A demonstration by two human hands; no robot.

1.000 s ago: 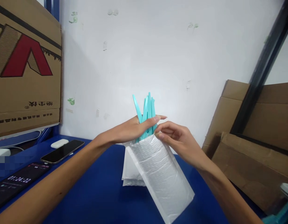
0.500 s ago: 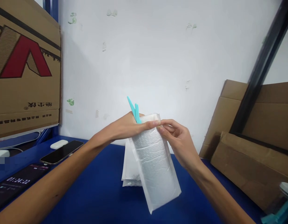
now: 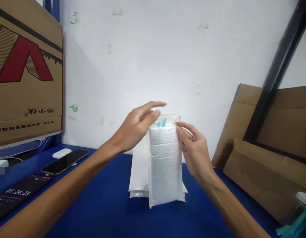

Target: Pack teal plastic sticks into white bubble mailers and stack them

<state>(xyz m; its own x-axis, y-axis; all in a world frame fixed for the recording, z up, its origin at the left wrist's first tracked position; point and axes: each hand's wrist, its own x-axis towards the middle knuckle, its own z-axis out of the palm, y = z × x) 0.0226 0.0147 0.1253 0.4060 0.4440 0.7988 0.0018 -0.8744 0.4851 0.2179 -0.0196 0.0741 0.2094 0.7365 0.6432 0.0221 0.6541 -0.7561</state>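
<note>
From the head view, the right hand (image 3: 196,150) pinches the upper right edge of an upright padded envelope (image 3: 165,165), teal sticks (image 3: 164,122) showing at its mouth. The left hand (image 3: 140,124), thumb and forefinger apart, is at the envelope's upper left corner; white mailers (image 3: 139,167) lie behind the envelope.

The upright white mailer (image 3: 165,165) holds teal sticks (image 3: 164,122).

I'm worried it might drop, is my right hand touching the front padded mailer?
Touching: the head view shows the right hand pinching the front padded mailer by its right edge, near the top.
</note>
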